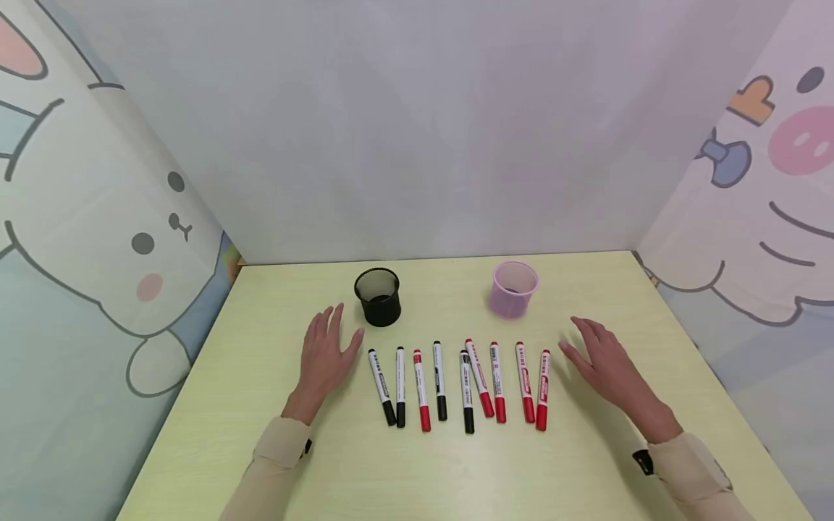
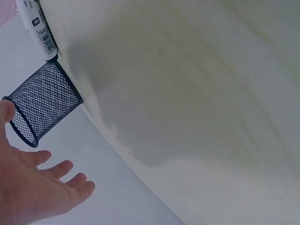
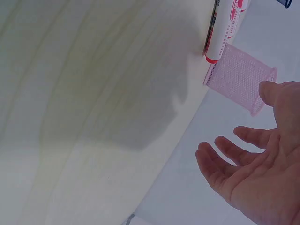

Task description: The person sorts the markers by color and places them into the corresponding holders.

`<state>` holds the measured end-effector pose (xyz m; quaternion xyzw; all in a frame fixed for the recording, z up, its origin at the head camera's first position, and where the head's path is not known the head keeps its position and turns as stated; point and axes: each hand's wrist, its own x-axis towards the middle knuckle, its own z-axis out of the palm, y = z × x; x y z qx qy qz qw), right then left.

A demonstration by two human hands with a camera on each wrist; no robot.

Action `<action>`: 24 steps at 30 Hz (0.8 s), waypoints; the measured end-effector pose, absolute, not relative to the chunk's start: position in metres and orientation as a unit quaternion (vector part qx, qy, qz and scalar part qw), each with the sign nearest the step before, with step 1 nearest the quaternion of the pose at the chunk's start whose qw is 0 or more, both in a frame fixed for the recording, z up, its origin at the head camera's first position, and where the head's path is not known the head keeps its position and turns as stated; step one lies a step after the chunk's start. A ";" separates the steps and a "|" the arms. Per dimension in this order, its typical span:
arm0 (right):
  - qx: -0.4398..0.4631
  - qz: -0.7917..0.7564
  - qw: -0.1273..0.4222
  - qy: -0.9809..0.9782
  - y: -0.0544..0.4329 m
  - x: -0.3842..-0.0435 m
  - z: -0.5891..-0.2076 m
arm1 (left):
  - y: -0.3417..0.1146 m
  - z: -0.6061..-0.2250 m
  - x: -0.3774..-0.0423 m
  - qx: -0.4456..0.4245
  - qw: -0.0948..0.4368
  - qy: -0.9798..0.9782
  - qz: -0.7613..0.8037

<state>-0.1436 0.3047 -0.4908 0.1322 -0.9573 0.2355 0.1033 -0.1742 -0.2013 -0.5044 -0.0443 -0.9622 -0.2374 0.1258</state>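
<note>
My left hand [image 1: 324, 360] hovers at the left of a row of markers, fingers spread, holding nothing. Nearest to it are a black-capped marker [image 1: 381, 387] and the black mesh pen cup [image 1: 381, 307]. On the other side my right hand [image 1: 607, 365] is likewise unfilled, its fingers relaxed, beside a red-capped marker [image 1: 544, 391]. The pink mesh pen cup [image 1: 512, 295] stands upright beyond it. Black-capped and red-capped markers lie mixed between the hands. In the wrist views, the left hand [image 2: 42, 187] and right hand [image 3: 262, 173] appear apart from both cups.
The pale wooden table [image 1: 417, 481] carries both cups near its back edge. A plain light curtain [image 1: 417, 145] rises behind, and cartoon-printed panels [image 1: 98, 239] flank the left and right sides. Two markers [image 1: 479, 380] lie almost touching near the row's middle.
</note>
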 end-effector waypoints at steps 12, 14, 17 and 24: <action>0.127 0.256 0.097 -0.953 0.291 -0.138 -0.485 | -0.192 -0.493 -0.193 0.001 0.099 -0.915 -0.392; 0.122 0.257 0.091 -0.954 0.288 -0.137 -0.484 | -0.191 -0.491 -0.196 0.007 0.095 -0.901 -0.423; 0.112 0.258 0.079 -0.956 0.285 -0.134 -0.483 | -0.190 -0.490 -0.200 0.013 0.086 -0.880 -0.466; 0.093 0.263 0.047 -0.959 0.277 -0.128 -0.482 | -0.187 -0.489 -0.205 0.014 0.077 -0.846 -0.527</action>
